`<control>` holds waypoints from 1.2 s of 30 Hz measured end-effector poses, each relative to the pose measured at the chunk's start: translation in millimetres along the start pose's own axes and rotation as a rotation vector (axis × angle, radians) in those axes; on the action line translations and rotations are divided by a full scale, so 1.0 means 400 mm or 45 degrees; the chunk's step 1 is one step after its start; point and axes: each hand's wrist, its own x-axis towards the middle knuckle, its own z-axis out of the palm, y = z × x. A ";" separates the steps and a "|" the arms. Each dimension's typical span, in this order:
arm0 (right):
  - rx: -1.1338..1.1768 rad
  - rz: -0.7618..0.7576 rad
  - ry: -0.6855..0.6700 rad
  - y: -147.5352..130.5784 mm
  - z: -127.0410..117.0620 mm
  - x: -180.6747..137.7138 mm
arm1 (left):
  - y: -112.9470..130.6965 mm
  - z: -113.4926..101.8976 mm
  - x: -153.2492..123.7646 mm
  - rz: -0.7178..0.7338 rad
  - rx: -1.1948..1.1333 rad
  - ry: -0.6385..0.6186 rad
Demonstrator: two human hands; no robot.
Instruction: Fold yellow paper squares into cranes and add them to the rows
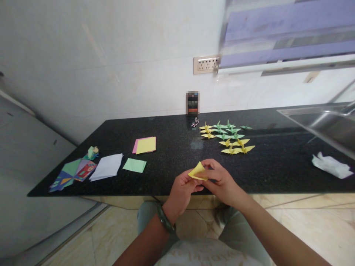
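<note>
Between both hands, above the counter's front edge, is a partly folded sheet of yellow origami paper. My left hand pinches its lower left side, the thumb near the bottom edge. My right hand grips its right side with fingers and thumb. Some fingertips are hidden behind the paper. Beyond my right hand stand several folded paper cranes, yellow ones nearer and green ones farther back, with more yellow cranes at their left.
Yellow and pink paper squares, green paper and white sheets lie left on the black counter. Colourful packaging sits far left. A phone-like object leans on the wall. Right are crumpled tissue and a sink.
</note>
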 end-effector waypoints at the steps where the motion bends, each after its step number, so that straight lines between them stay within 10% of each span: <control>1: -0.041 -0.052 -0.003 0.002 0.000 -0.001 | 0.003 0.002 0.000 -0.009 -0.056 0.000; 12: 0.069 -0.045 0.095 0.017 0.006 -0.005 | 0.015 -0.001 0.008 -0.177 -0.644 -0.093; 36: 0.173 0.089 0.039 -0.028 0.007 -0.003 | -0.001 0.009 0.011 -0.039 -0.509 -0.103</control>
